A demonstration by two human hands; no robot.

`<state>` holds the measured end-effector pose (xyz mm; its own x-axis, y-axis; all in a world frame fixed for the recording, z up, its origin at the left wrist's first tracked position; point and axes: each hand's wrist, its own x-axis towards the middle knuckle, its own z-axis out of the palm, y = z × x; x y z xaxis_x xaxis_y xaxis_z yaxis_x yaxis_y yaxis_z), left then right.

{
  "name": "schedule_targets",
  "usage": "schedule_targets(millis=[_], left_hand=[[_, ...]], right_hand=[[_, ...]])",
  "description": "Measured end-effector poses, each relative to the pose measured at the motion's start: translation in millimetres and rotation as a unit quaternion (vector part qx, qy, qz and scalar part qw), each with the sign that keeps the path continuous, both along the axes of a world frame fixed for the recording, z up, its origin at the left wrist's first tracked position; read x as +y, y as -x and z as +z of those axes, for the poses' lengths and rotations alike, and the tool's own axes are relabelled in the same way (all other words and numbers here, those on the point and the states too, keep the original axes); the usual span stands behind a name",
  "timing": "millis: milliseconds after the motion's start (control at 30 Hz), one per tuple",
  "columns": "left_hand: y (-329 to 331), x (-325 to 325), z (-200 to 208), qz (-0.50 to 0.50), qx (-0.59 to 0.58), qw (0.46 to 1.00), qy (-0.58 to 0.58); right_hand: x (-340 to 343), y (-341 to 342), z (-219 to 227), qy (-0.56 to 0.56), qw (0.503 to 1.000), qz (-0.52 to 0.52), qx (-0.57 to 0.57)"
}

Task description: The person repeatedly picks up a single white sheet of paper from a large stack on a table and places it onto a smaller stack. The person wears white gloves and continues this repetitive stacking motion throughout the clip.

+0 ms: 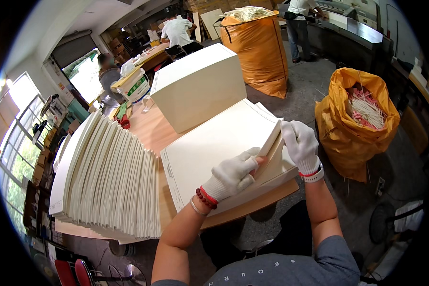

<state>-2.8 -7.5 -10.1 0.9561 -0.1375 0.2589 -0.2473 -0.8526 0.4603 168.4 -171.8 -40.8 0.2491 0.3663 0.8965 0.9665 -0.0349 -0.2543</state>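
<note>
A stack of large white paper sheets (209, 152), with small print along its margins, lies on the table in front of me. My left hand (231, 175), in a white glove with bare fingertips showing, is closed on the right edge of the upper sheets, which are bent up from those below. At the far right corner of the same sheets, my gloved right hand (300, 142) is closed in a pinch. Its fingertips are partly hidden. To the left stands a long fanned row of folded paper bundles (112, 183). Behind the sheets rises a tall, squared white paper stack (200, 93).
The wooden table (145, 125) carries all the stacks. A white bucket (134, 86) stands at its far end. On the floor to the right is an orange sack (341, 138) of paper strips; a bigger orange sack (260, 55) stands behind. Other people work farther back.
</note>
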Motion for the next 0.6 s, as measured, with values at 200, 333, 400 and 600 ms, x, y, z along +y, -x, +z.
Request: schedule_targets(millis=[200,333,400,600], left_hand=[[-2,-1,-12,0.041,-0.013,0.998,0.036],[-2,3,-14,0.016,-0.006,0.993,0.117],[-2,4,-14,0.013,-0.002,0.991,0.13],[0,-1,-7,0.029,-0.005,0.997,0.072]], right_hand=[[2,1,2,-0.003,1.0,-0.018,-0.009],[3,8,5,-0.039,0.975,0.048,0.211],[2,12,10,-0.05,0.966,0.051,0.247],[3,11,9,-0.053,0.972,0.055,0.223]])
